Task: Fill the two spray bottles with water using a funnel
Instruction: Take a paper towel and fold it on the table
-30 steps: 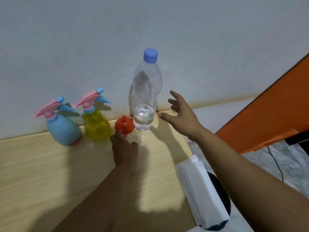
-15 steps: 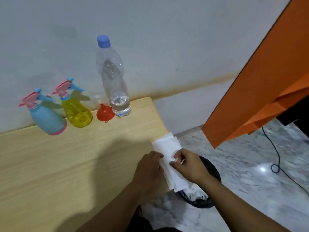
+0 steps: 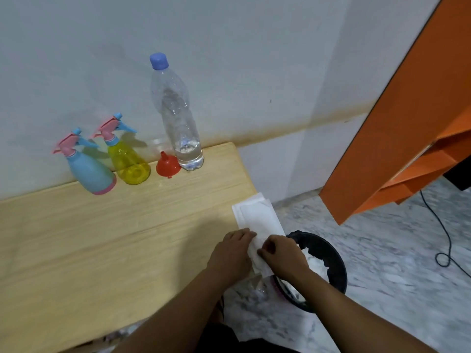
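My left hand [image 3: 230, 253] and right hand [image 3: 283, 254] meet at the near right corner of the wooden table [image 3: 102, 238], both closed on a folded white tissue [image 3: 257, 217] that overhangs the table edge; my left fingers curl onto its left side and my right thumb and fingers pinch its near end. Below my right hand, on the marble floor [image 3: 382, 250], stands a black bin [image 3: 334, 266] with white crumpled paper inside. At the far side of the table, against the wall [image 3: 229, 59], stand in a row from left to right: a blue spray bottle [image 3: 90, 171] with a pink base, a yellow spray bottle [image 3: 128, 161], an orange funnel [image 3: 168, 166] lying mouth down with its spout up, and a clear water bottle [image 3: 178, 115] with its blue cap on and a little water at the bottom. The funnel is just beside the water bottle. An orange cabinet [image 3: 407, 123] fills the far right
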